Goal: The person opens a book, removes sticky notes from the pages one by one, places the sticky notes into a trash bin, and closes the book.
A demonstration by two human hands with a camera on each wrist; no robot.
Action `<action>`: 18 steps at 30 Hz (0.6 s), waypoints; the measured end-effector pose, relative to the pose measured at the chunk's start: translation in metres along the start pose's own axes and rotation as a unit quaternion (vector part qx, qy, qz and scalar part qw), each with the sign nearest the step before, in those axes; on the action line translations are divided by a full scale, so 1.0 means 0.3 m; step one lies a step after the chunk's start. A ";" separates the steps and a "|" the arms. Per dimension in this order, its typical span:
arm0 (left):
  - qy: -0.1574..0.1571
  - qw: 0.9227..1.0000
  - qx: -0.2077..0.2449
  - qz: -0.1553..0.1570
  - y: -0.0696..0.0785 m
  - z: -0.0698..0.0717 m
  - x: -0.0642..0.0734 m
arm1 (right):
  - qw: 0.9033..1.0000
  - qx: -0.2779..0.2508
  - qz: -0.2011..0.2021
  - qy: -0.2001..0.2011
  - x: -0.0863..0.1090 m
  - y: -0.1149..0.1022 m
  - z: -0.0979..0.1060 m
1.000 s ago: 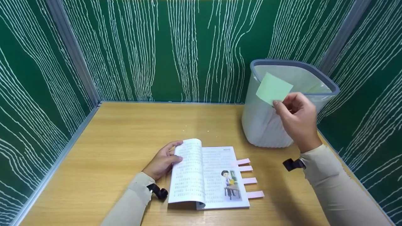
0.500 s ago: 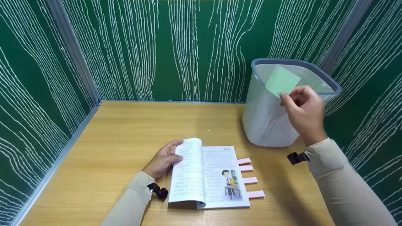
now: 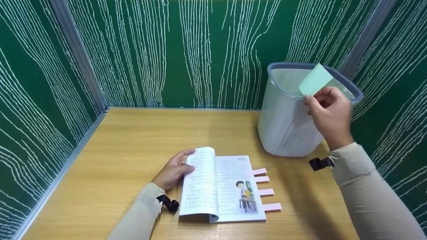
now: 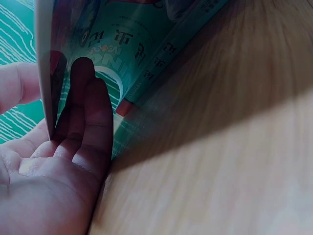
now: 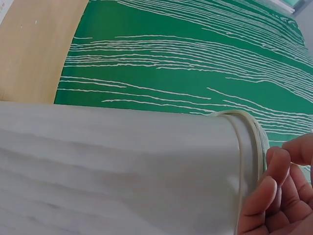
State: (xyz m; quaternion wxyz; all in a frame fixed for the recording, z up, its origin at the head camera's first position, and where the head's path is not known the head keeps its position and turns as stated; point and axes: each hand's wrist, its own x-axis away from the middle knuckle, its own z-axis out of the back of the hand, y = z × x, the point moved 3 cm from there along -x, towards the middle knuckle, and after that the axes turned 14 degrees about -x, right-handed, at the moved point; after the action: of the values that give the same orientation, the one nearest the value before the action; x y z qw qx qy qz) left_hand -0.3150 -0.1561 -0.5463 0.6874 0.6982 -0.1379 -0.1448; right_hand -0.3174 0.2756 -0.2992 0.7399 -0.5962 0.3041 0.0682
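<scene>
An open book (image 3: 230, 170) lies on the wooden table, with printed text and a drawing of a child at a desk on its right-hand page. My left hand (image 3: 171, 171) grips its raised left part, thumb on the page and fingers behind; the left wrist view shows those fingers against the green cover (image 4: 110, 32). Between thumb and fingertips, my right hand (image 3: 332, 115) pinches a light green sticky note (image 3: 316, 80) by its lower edge. Note and fingertips overlap the near rim of a waste bin (image 3: 287, 126). In the right wrist view, that hand (image 5: 283, 196) is beside the bin's rim.
Several pink page tabs (image 3: 266, 192) stick out from the book's right edge. Tiny white specks (image 3: 222, 139) lie on the table (image 3: 143, 133) behind it. Green panels (image 3: 227, 66) with white lines enclose the back and sides. The bin stands at the back right.
My right hand has moved right and a little up with the green note, from in front of the bin to its rim. The left hand and book have stayed put.
</scene>
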 end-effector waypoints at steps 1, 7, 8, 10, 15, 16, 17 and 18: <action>-0.001 1.000 0.000 0.000 0.001 0.001 0.001 | 1.000 -0.003 -0.001 0.000 -0.004 -0.001 0.001; -0.004 1.000 0.001 -0.002 0.000 0.004 -0.002 | 1.000 -0.019 -0.021 0.000 -0.010 -0.007 0.008; -0.004 1.000 0.001 -0.002 -0.001 0.004 -0.003 | 1.000 -0.020 -0.024 0.000 -0.010 -0.007 0.009; -0.003 1.000 0.002 -0.002 -0.003 0.005 -0.004 | 0.999 -0.022 -0.029 0.000 -0.008 -0.008 0.011; 0.002 1.000 0.002 0.001 -0.003 0.004 -0.004 | 0.999 -0.023 -0.027 0.006 -0.004 -0.010 0.013; 0.002 1.000 0.001 0.001 -0.002 0.004 -0.003 | 0.999 -0.025 -0.025 0.007 -0.003 -0.011 0.013; 0.002 1.000 0.001 0.000 -0.001 0.003 -0.003 | 0.999 -0.026 -0.023 0.007 -0.002 -0.012 0.013; 0.002 1.000 0.001 0.000 0.000 0.003 -0.002 | 0.999 -0.029 -0.022 0.007 0.000 -0.013 0.013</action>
State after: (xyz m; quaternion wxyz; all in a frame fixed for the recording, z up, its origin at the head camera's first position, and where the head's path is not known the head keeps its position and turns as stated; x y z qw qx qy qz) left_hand -0.3160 -0.1568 -0.5464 0.6871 0.6991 -0.1367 -0.1430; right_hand -0.3142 0.2781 -0.2956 0.7216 -0.6243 0.2941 0.0559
